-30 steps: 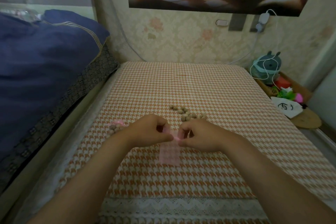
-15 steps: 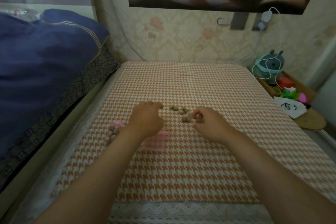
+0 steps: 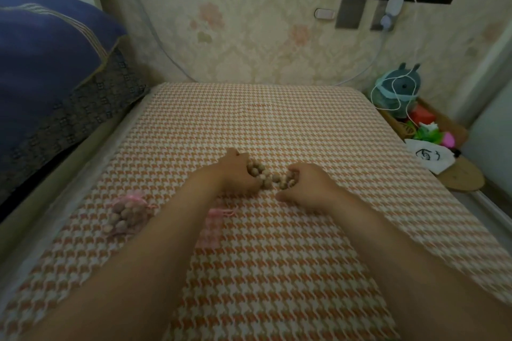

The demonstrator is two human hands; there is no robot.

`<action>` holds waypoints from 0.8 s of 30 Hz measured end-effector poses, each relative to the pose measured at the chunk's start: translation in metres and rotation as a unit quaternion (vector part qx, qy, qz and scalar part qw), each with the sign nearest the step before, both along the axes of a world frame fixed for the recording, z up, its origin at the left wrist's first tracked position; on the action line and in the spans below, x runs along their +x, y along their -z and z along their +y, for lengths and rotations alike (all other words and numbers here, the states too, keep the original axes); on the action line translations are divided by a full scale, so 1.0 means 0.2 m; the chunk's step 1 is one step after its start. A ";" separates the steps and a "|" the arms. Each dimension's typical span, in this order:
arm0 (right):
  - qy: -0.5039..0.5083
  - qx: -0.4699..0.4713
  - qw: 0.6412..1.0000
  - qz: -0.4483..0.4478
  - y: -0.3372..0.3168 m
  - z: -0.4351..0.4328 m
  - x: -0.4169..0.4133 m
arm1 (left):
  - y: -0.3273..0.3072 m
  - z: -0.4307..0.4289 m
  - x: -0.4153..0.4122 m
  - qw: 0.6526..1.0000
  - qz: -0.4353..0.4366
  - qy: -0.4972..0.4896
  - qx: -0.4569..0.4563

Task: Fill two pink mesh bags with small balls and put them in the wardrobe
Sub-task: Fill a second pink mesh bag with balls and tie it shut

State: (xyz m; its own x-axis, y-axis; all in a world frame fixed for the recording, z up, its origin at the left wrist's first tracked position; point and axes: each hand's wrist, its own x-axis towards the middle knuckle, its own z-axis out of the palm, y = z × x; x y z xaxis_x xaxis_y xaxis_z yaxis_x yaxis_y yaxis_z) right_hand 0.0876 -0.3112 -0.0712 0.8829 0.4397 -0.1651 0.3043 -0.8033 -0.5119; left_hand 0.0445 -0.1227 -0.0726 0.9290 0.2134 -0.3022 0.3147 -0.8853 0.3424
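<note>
A pile of small beige balls (image 3: 267,174) lies on the orange houndstooth mattress (image 3: 277,119). My left hand (image 3: 235,171) cups the pile's left side and my right hand (image 3: 307,183) cups its right side, fingers curled around balls. A flat pink mesh bag (image 3: 212,227) lies on the mattress under my left forearm, partly hidden. Another pink mesh bag (image 3: 124,214), holding several balls, rests further left.
A blue quilt (image 3: 47,63) is heaped on the left. On the right, a low shelf holds a plush toy (image 3: 399,88), a white cable, a red box and a white pouch (image 3: 428,155). The wall runs behind the mattress.
Both hands let go of the flat pink bag, which now lies on the mattress. They moved forward to the ball pile and closed in on it from both sides.
</note>
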 end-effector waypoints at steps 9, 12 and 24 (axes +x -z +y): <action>-0.052 0.019 0.998 0.032 -0.02 0.07 0.05 | 0.03 -0.07 0.04 0.995 -0.048 0.085 -0.019; -0.067 0.011 0.997 0.021 -0.02 0.06 0.02 | 0.04 -0.09 0.03 0.992 -0.074 0.099 -0.038; -0.078 0.029 0.996 0.017 -0.02 -0.05 -0.22 | 0.06 -0.25 -0.25 0.989 -0.096 0.097 -0.062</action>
